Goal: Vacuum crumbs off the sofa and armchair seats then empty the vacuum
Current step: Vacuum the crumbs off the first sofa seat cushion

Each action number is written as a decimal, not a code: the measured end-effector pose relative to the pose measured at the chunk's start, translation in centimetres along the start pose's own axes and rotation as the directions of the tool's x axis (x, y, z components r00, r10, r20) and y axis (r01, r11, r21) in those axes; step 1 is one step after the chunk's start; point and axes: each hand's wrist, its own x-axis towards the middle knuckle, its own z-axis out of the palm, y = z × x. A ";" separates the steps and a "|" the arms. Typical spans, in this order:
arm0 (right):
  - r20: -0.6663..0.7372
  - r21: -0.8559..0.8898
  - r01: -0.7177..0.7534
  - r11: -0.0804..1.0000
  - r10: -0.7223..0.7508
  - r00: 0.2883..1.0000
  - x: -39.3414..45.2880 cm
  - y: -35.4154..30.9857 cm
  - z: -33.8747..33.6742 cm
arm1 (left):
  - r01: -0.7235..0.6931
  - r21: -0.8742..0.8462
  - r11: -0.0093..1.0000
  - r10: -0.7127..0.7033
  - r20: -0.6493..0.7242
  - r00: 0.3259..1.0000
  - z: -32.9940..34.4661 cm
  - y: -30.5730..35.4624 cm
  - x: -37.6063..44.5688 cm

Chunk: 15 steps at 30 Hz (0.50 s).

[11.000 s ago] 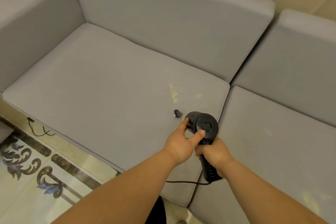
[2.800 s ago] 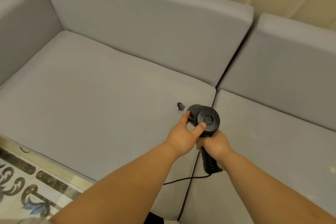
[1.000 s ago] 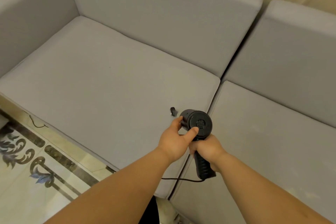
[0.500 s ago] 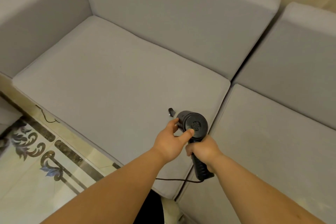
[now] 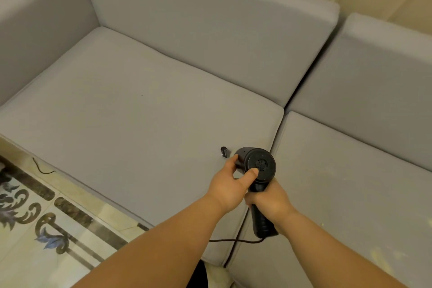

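The right hand point(image 5: 271, 203) gripped the handle of the black handheld vacuum point(image 5: 258, 168), fingers curled round it. The left hand point(image 5: 230, 184) cupped its round body, thumb on the rear cap. The vacuum hovered over the grey sofa seat point(image 5: 140, 110) near the cushion seam, nozzle tip point(image 5: 225, 151) beside it.

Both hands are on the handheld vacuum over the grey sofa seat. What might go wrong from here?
The cord trails from the handle across the gap between the cushions; it may snag or drag as the vacuum moves. The small black piece lying loose just ahead of the left hand could get knocked off the left seat cushion. Yellowish specks on the right seat cushion might be missed.
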 end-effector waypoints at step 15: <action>-0.002 -0.002 0.106 0.994 -0.106 0.994 4.5 -6.3 3.0 | -0.012 0.020 1.000 0.012 -0.002 1.000 -6.7 2.4 5.8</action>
